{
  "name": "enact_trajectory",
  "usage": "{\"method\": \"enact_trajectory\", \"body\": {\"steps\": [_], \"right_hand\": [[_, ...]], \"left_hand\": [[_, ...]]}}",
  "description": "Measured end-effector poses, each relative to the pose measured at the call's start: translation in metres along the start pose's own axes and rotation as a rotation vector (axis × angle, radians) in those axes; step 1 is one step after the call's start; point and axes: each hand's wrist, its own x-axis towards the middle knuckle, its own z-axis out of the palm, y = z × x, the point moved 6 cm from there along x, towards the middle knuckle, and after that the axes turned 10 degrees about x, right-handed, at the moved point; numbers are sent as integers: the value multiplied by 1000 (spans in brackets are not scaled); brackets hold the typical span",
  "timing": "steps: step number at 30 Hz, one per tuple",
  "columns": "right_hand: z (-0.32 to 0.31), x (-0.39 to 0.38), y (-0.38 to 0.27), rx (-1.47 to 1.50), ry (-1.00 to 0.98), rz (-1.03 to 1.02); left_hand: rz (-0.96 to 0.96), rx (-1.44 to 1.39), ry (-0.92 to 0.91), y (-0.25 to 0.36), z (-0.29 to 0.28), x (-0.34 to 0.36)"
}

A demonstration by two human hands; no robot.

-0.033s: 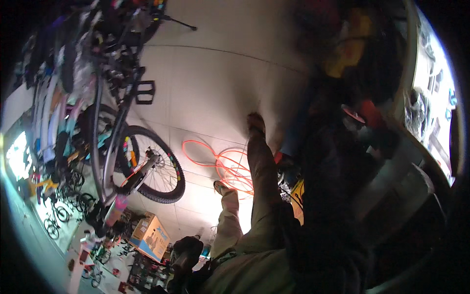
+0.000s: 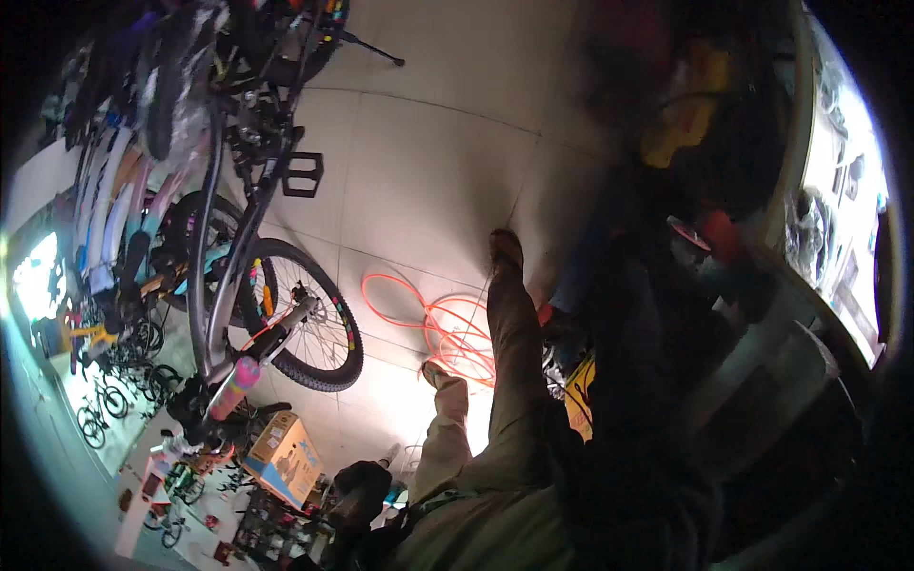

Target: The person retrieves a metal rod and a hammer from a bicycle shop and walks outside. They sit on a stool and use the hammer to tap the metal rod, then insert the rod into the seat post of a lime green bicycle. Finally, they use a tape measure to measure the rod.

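Note:
At the lower left is a dark rounded shape that may be my left hand in a dark glove. Its fingers cannot be made out; a short pale cylinder shows at its upper edge. On the right, a dark mass like my right sleeve rises from the lower edge, and my right hand is lost in shadow. Beyond that sleeve, a red-orange object sits beside a small pale disc. A bicycle stands to my left, its knobbly front wheel and black pedal showing.
A looped orange hose lies on the tiled floor by my feet. Left are a cardboard box and several more bicycles. A yellow item sits beside my leg. A bright bench-like surface runs along the right.
The view has shifted slightly, so the bicycle appears a little further right and looks sharper. No clear hand movement shows.

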Motion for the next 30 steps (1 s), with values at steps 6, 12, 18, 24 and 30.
{"method": "enact_trajectory", "body": {"steps": [6,12,18,24,30], "right_hand": [[-67,-141,60,-73,-67,201],[-95,-164,72,-134,-81,298],[-64,-147,30,-191,-233,212],[24,-178,-47,-257,-554,117],[143,-294,-69,-465,-890,278]], "left_hand": [[-46,-56,12,-18,26,-21],[-100,-154,1,-40,51,-41],[59,-449,104,-67,41,-78],[192,-518,435,-55,-4,-139],[284,-1364,989,-219,77,-244]]}}
